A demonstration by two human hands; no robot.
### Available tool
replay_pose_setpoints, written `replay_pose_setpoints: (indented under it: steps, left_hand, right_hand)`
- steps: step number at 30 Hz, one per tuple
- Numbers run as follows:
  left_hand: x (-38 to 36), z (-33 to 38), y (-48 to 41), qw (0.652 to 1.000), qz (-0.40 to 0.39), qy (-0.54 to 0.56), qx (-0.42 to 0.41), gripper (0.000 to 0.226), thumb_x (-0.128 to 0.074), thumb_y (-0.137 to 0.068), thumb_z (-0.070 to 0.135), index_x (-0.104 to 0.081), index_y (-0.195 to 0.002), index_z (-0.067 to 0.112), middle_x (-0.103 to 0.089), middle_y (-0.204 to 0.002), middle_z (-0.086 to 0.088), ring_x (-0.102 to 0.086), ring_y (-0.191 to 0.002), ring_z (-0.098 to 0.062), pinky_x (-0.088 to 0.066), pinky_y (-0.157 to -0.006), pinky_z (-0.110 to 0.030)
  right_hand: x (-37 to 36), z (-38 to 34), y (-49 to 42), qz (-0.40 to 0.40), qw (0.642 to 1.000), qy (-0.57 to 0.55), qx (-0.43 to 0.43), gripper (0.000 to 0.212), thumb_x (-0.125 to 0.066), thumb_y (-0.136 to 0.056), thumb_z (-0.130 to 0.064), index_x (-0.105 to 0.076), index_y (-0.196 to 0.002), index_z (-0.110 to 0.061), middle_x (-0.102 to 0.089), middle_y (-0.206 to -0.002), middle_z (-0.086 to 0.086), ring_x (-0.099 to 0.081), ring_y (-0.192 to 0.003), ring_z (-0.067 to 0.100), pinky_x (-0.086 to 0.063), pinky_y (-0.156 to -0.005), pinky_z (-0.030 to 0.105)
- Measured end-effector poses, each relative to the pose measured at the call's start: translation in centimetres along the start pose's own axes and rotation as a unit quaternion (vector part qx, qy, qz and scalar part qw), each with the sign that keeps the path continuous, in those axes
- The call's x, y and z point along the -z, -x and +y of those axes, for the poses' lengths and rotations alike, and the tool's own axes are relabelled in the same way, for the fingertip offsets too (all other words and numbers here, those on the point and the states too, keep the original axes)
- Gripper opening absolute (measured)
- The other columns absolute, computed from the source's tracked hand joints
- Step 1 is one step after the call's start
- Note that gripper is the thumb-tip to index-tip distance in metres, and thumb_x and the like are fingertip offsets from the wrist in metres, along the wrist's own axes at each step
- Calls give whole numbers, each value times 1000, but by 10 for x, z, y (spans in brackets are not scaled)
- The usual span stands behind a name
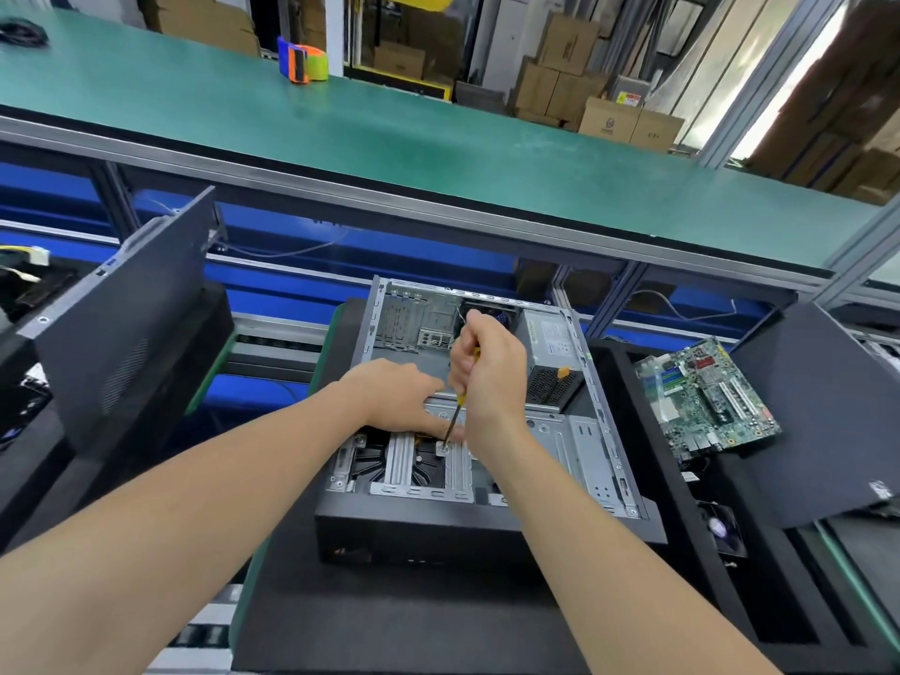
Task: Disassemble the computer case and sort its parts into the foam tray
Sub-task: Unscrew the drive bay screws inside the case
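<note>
An open computer case (609,431) lies on its side on a black mat in front of me. Inside it, a grey power supply (550,343) sits at the back right and a silver drive cage (428,470) at the front. My right hand (492,377) grips a yellow-handled screwdriver (455,414), its tip on a screw on the drive cage. My left hand (399,397) rests on the cage beside the tip, fingers touching the metal. A green motherboard (706,397) lies in the black foam tray (618,382) to the right.
A black side panel (126,324) leans upright at the left. Another dark panel (828,406) lies at the right over the tray, with a small fan (721,528) below it. A green conveyor (389,138) runs behind, carrying a tape dispenser (302,60).
</note>
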State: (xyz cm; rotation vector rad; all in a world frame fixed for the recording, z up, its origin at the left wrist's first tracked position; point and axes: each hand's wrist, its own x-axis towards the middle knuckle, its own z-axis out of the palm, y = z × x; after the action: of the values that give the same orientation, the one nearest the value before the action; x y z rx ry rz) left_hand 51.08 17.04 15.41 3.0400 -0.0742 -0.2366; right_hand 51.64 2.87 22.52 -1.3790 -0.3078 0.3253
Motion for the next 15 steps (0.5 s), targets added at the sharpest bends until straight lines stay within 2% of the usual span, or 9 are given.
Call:
replay_pose_setpoints:
  steps: [2, 4, 6, 8, 10, 13, 15]
  left_hand:
    - [0, 1, 0, 1000, 2, 12, -9, 89, -7, -44, 112, -39, -83, 39, -53, -76, 9, -54, -66, -17, -44, -63, -36]
    - [-1, 1, -1, 999, 13, 29, -15, 83, -10, -45, 111, -39, -83, 44, -62, -84, 8, -59, -75, -21, -49, -68, -37]
    - [-2, 1, 0, 999, 22, 46, -17, 76, -17, -49, 110, -41, -73, 42, -57, -75, 15, -58, -73, -17, -47, -67, -36]
    - [1, 3, 2, 997, 27, 73, -17, 67, -25, -53, 109, -42, -60, 44, -46, -62, 23, -50, -64, -5, -44, -66, -34]
    - [3, 3, 2, 995, 20, 99, -24, 65, -30, -55, 108, -41, -54, 44, -45, -59, 23, -51, -65, -7, -50, -72, -36]
    - [2, 5, -1, 994, 0, 110, -29, 61, -32, -56, 107, -44, -60, 47, -52, -67, 22, -61, -83, -16, -55, -84, -42]
    - [1, 5, -1, 994, 1, 104, -19, 59, -33, -56, 108, -45, -63, 51, -52, -69, 25, -62, -84, -15, -55, -84, -41]
  right_hand:
    - [0, -1, -3, -54, 998, -17, -16, 33, -52, -88, -22, -32, -63, -19, -23, -58, 1, -16, -54, 18, -13, -57, 40]
    - [2, -2, -8, -126, 991, -23, -34, 35, -55, -83, -24, -30, -59, -20, -20, -56, 0, -12, -52, 17, -10, -52, 34]
    - [6, -3, -15, -216, 974, -16, -58, 44, -57, -87, -26, -28, -54, -22, -20, -50, -5, -14, -47, 14, -10, -49, 28]
    - [12, -4, -21, -309, 948, -10, -76, 52, -58, -93, -26, -24, -54, -23, -20, -47, -6, -14, -44, 13, -10, -48, 26]
    - [17, -5, -26, -381, 921, -2, -80, 56, -59, -97, -27, -23, -53, -25, -22, -47, -8, -15, -43, 11, -11, -48, 27]
    - [19, -6, -32, -425, 900, -4, -93, 55, -59, -97, -28, -26, -53, -25, -25, -47, -8, -17, -43, 9, -13, -48, 26]
    - [19, -6, -34, -424, 899, -20, -111, 55, -60, -97, -29, -28, -53, -24, -26, -46, -8, -18, -42, 8, -14, -48, 25]
